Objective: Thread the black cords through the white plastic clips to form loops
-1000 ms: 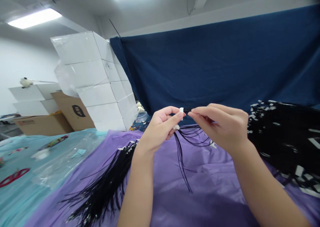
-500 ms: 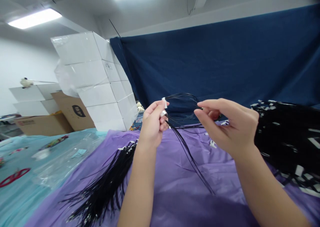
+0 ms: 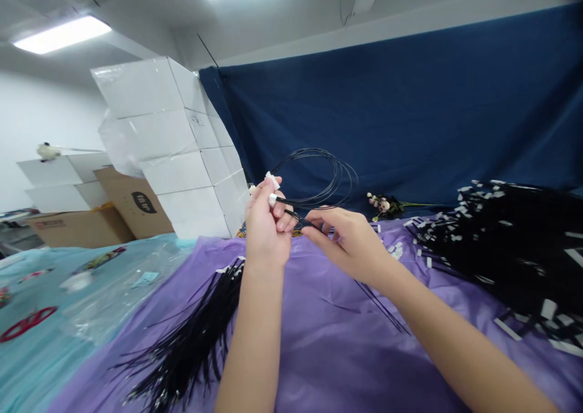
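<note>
My left hand (image 3: pixel 269 217) is closed around a few thin black cords (image 3: pixel 334 169) with small white tags (image 3: pixel 272 181) at its fingertips. From the tags the cords bow out in a round loop to the right, in front of the dark blue cloth. My right hand (image 3: pixel 348 240) pinches the lower strands just right of my left fingers. Loose cord ends (image 3: pixel 382 307) hang out below my right wrist. Left of my left forearm lies a bundle of black cords (image 3: pixel 191 334) with white tags at its top.
A large heap of tagged black cords (image 3: pixel 514 243) covers the right of the purple cloth (image 3: pixel 337 352). Artificial flowers (image 3: pixel 385 204) lie at the back. White boxes (image 3: pixel 182 152) are stacked at the left, with red scissors (image 3: pixel 28 324) on the turquoise cloth (image 3: pixel 82 352).
My right hand has come left and down from the loop to grip the strands beside my left hand. My left hand moved slightly left. The loop now stands fuller and higher.
</note>
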The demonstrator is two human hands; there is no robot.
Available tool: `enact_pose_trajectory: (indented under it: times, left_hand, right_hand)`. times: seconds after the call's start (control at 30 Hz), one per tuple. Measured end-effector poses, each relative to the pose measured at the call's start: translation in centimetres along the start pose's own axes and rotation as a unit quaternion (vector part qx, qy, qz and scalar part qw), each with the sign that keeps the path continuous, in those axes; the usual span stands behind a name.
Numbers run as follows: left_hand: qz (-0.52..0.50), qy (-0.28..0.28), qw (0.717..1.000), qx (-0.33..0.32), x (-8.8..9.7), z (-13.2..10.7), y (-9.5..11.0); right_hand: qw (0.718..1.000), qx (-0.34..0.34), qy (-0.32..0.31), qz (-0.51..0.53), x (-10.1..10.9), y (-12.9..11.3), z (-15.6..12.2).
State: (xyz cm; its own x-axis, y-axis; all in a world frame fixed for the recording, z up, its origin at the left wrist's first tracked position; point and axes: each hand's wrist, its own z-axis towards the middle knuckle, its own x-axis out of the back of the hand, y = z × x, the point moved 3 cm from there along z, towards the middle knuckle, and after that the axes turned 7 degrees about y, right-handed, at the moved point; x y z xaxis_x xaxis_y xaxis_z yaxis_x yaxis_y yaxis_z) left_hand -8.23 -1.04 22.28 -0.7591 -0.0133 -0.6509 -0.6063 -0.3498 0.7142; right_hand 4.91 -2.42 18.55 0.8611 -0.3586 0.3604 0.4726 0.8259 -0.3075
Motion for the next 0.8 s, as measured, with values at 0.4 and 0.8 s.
enact_pose_trajectory:
  times: [0.4,0.8]
  left_hand:
    - [0.161,0.028,0.957,-0.238,2.1,1.3,1.8]
    - [0.138,-0.057,0.978,-0.145,1.8,1.1,1.4]
  right_hand:
    - [0.993,0.021,-0.069,-0.089,0.3,0.4,-0.2]
    - [0.990,0.025,-0.114,-0.073,-0.1,0.4,-0.3]
